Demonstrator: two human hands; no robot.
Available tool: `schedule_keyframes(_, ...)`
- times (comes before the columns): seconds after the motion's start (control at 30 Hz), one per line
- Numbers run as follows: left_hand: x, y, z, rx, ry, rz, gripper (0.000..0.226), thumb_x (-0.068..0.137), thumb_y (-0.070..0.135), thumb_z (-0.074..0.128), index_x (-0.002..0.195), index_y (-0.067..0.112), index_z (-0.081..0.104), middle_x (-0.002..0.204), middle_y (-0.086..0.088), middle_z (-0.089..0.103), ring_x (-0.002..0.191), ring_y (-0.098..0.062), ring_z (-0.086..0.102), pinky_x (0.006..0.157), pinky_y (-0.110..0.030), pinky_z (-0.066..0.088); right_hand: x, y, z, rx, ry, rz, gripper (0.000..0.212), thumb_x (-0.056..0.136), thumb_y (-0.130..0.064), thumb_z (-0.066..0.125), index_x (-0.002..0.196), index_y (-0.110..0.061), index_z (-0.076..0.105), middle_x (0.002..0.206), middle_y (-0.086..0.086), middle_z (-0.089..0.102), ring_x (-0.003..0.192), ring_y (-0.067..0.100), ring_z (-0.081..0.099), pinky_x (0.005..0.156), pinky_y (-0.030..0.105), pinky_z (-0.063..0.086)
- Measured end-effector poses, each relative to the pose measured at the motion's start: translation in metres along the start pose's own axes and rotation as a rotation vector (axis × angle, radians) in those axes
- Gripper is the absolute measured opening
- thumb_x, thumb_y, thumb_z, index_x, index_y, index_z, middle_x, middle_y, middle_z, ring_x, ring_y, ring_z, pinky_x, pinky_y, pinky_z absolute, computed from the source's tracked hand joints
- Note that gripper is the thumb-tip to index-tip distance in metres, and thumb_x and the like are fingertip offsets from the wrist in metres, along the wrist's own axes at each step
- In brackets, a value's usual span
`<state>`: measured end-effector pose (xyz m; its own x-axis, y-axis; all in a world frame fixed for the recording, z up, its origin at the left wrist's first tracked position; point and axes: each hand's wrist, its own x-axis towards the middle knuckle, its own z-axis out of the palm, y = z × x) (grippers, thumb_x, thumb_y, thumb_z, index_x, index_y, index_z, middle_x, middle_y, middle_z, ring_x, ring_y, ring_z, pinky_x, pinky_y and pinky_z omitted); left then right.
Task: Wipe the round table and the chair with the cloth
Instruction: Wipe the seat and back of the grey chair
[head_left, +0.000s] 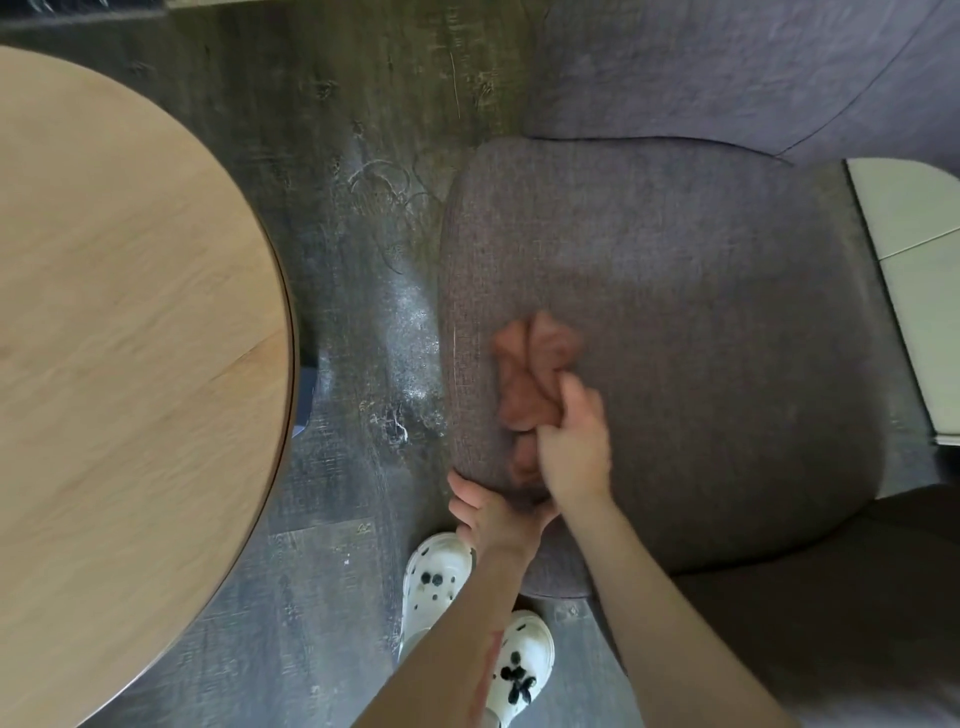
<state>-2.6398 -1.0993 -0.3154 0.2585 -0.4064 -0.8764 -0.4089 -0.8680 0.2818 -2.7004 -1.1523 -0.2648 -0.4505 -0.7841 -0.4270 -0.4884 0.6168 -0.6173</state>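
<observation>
An orange cloth (535, 374) is held against the grey chair (701, 322) seat by the right hand (574, 447).

The cloth is bunched and blurred, gripped in the right hand's curled fingers near the seat's front-left part. The seat's front edge is gripped by the left hand (491, 512). The round wooden worktop (130, 322) stands apart at the left. White clogs (436, 582) with black charms are seen on the dark floor (332, 218); no writing can be read.
</observation>
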Motion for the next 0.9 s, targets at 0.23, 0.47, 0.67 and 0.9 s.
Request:
schedule_keyframes(0.23, -0.001, 0.000, -0.004, 0.160, -0.112, -0.002, 0.110, 0.073, 0.048, 0.070, 0.143, 0.006, -0.004, 0.155, -0.013, 0.002, 0.143, -0.029, 0.005, 0.115, -0.038, 0.010, -0.017, -0.054, 0.038, 0.184, -0.531, -0.144, 0.035, 0.082, -0.002, 0.044, 0.114, -0.013, 0.055, 0.112, 0.018, 0.058, 0.103, 0.030, 0.056, 0.087, 0.031, 0.044)
schedule_keyframes(0.47, -0.009, 0.008, -0.005, 0.020, 0.028, -0.019, 0.124, 0.062, 0.036, 0.081, 0.143, 0.009, -0.010, 0.146, -0.016, 0.013, 0.133, -0.037, 0.022, 0.111, -0.042, 0.020, 0.002, -0.038, -0.041, 0.898, -0.109, 0.169, 0.028, 0.084, 0.001, 0.054, 0.090, -0.026, 0.061, 0.077, -0.007, 0.069, 0.064, 0.003, 0.063, 0.059, 0.017, 0.051)
schedule_keyframes(0.67, -0.022, 0.017, -0.017, 0.068, 0.010, -0.045, 0.126, 0.063, 0.039, 0.081, 0.144, 0.009, -0.011, 0.149, -0.020, 0.011, 0.138, -0.038, 0.016, 0.113, -0.045, 0.018, 0.009, -0.020, -0.108, 0.614, 0.075, 0.060, 0.027, 0.086, -0.015, 0.053, 0.108, -0.029, 0.060, 0.109, 0.010, 0.063, 0.100, 0.023, 0.061, 0.093, 0.044, 0.049)
schedule_keyframes(0.9, -0.069, 0.107, -0.032, -0.153, 0.090, 0.401, 0.052, 0.090, 0.034, 0.053, 0.130, 0.001, 0.047, 0.142, -0.019, 0.038, 0.133, -0.032, 0.032, 0.109, -0.036, 0.023, 0.003, -0.042, -0.133, 0.580, 0.116, 0.042, 0.030, 0.085, -0.022, 0.055, 0.114, -0.029, 0.057, 0.115, 0.013, 0.057, 0.103, 0.024, 0.058, 0.096, 0.047, 0.046)
